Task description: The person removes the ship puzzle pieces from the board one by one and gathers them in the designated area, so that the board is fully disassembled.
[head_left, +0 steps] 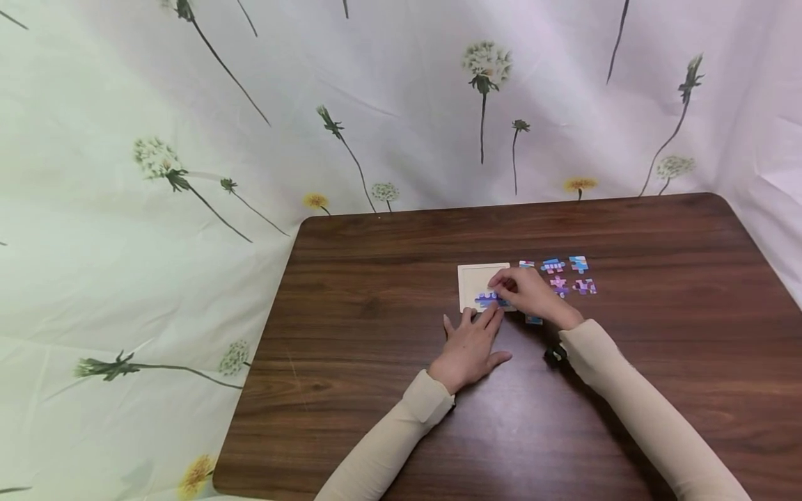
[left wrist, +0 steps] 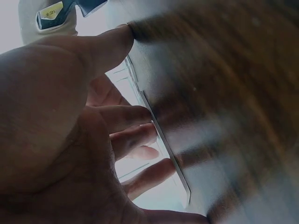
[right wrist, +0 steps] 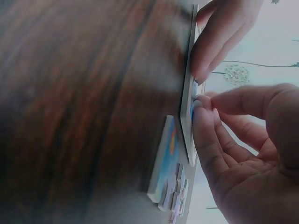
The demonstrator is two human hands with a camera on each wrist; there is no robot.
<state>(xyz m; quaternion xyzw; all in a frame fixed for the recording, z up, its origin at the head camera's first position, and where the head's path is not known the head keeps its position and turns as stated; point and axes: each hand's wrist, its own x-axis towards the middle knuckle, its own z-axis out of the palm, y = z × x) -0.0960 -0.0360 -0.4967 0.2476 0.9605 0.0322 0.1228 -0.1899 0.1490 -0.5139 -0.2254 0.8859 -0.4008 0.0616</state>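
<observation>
A pale square puzzle tray (head_left: 471,280) lies on the table, with joined purple-and-blue jigsaw pieces (head_left: 486,299) along its near side. My left hand (head_left: 468,353) has its fingers spread, their tips resting at the tray's near edge and on the pieces. Over the tray's right part, my right hand (head_left: 534,296) pinches with thumb and forefinger at a jigsaw piece; in the right wrist view a bit of blue (right wrist: 192,106) shows beneath those fingertips. Most of that piece is hidden by the fingers.
Right of the tray lie several loose jigsaw pieces (head_left: 554,266), pink, purple and blue. One blue piece (right wrist: 163,163) sits close to the tray's near right corner, partly under my right wrist. A flower-printed cloth (head_left: 401,104) hangs behind the brown wooden table (head_left: 376,278).
</observation>
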